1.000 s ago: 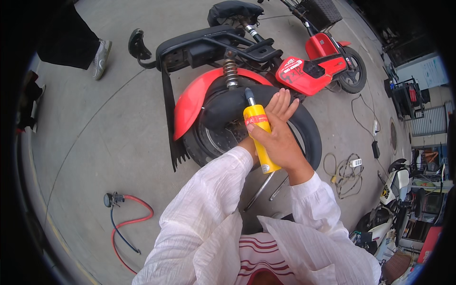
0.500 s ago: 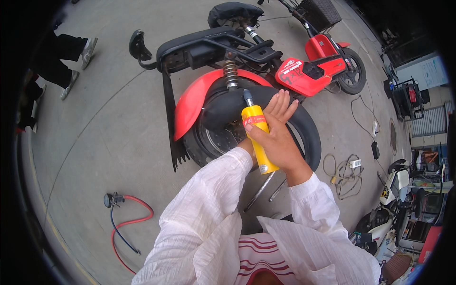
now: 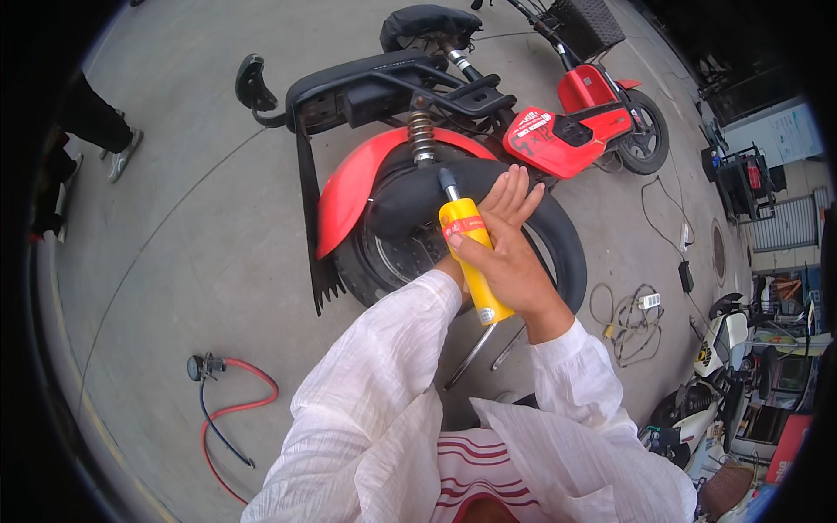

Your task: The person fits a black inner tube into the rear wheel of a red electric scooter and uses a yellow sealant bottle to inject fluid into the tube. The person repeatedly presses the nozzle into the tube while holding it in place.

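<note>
My right hand [image 3: 513,268] is wrapped round a yellow cylindrical handheld grinder [image 3: 471,253] with a red band. Its dark, rounded grinding tip [image 3: 447,180] points away from me, over a black inner tube [image 3: 417,193]; whether it touches the rubber I cannot tell. Beneath the grinder my left arm crosses to the right, and my left hand [image 3: 513,193] lies with fingers stretched out on the tube. Part of that hand is hidden by the grinder and my right hand. The tube bulges out of the rear wheel of a red electric scooter [image 3: 357,187] lying on its side.
At left, a pressure gauge [image 3: 206,366] with a red hose lies on the concrete floor [image 3: 166,288]. Coiled cable [image 3: 635,327] and a power strip rest at right. Parked two-wheelers [image 3: 711,383] line the right edge. A bystander's legs [image 3: 100,122] show at upper left.
The grinder's tip has shifted slightly left and down, with the tool tilting a little more. At upper left, a bystander's foot has moved back. My left hand has stayed in place.
</note>
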`<action>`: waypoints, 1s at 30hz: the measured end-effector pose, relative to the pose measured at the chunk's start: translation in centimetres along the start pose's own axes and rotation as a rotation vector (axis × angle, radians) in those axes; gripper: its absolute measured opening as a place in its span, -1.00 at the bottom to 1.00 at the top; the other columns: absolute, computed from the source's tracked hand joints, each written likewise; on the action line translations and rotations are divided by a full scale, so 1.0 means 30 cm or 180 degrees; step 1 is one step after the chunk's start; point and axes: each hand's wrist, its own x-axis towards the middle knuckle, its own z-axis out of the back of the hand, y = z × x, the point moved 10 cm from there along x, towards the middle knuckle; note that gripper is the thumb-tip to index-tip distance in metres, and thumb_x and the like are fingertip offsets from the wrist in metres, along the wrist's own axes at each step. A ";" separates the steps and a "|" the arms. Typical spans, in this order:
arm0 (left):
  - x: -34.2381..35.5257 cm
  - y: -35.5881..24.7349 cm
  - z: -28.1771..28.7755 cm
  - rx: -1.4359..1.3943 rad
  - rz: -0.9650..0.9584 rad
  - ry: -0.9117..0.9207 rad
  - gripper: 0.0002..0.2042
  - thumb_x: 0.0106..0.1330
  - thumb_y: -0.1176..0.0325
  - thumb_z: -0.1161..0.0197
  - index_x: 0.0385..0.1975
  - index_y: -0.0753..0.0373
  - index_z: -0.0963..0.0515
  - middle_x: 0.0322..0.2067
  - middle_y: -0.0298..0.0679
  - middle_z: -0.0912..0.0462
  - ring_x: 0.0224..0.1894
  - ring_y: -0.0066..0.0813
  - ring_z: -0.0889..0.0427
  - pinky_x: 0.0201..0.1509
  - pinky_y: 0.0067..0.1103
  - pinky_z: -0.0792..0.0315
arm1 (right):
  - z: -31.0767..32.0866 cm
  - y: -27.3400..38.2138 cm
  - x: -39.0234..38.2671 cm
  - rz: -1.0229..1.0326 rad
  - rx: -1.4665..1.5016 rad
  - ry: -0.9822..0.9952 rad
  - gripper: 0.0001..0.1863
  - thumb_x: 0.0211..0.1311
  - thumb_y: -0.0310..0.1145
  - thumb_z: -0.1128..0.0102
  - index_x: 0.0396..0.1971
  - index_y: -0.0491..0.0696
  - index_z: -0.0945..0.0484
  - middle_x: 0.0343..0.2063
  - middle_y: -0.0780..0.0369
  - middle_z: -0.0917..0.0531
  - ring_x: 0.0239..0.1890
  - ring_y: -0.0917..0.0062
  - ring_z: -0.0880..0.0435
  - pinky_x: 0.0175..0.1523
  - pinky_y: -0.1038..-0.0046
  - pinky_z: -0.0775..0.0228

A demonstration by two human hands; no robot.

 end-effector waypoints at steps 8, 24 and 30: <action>0.001 -0.011 -0.013 0.0145 -0.0035 -0.0114 -0.41 0.46 0.30 0.04 0.52 0.09 -0.23 0.48 0.04 -0.26 0.58 -0.06 -0.17 0.68 -0.27 0.10 | -0.021 0.024 -0.004 0.0116 -0.0073 -0.0102 -0.56 0.36 -0.17 -0.36 0.03 -0.20 -0.54 -0.17 0.20 -0.62 -0.13 0.55 -0.59 0.03 0.46 -0.46; 0.002 -0.015 -0.037 0.0208 0.0031 -0.0016 -0.39 0.45 0.29 0.03 0.53 0.06 -0.20 0.50 0.02 -0.23 0.59 -0.08 -0.15 0.69 -0.27 0.14 | -0.049 0.017 0.009 0.0209 -0.0372 -0.0002 -0.54 0.34 -0.15 -0.38 0.01 -0.21 -0.55 -0.22 0.18 -0.62 -0.18 0.51 -0.61 -0.01 0.42 -0.47; -0.001 -0.010 -0.042 0.0078 0.0042 -0.0061 -0.38 0.43 0.31 0.02 0.54 0.07 -0.19 0.50 0.04 -0.22 0.59 -0.06 -0.14 0.68 -0.27 0.13 | -0.021 0.023 -0.004 0.0111 -0.0304 -0.0078 -0.55 0.33 -0.16 -0.37 0.01 -0.21 -0.57 -0.19 0.16 -0.65 -0.14 0.47 -0.63 0.04 0.40 -0.47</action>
